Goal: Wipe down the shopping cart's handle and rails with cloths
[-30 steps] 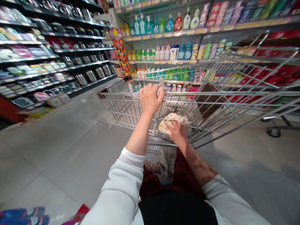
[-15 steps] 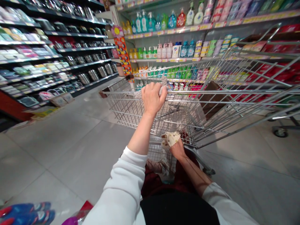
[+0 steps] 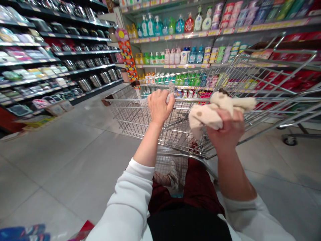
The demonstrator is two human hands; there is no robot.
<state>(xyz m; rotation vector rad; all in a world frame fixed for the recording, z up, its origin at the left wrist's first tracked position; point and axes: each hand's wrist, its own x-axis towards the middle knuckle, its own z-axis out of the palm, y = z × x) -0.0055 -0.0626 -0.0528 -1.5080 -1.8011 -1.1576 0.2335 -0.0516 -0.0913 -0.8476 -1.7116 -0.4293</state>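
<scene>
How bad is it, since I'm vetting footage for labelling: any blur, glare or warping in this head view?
In the head view, the wide lens bows the black shelving and stretches the shopping cart; the right hand and its cloth look oversized; the floor tiles show only soft sheen, no harsh glare; the blue item at bottom left is blurred.

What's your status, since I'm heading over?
Left hand gripping cart rail; right hand raised, clutching spotted cloth; Shelf of bottles beyond cart.

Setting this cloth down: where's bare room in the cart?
Bare wire shows in the shopping cart's basket, left of the left hand on its rail. Crowded: the near end by the small red item, and beneath the right hand with its spotted cloth.
</scene>
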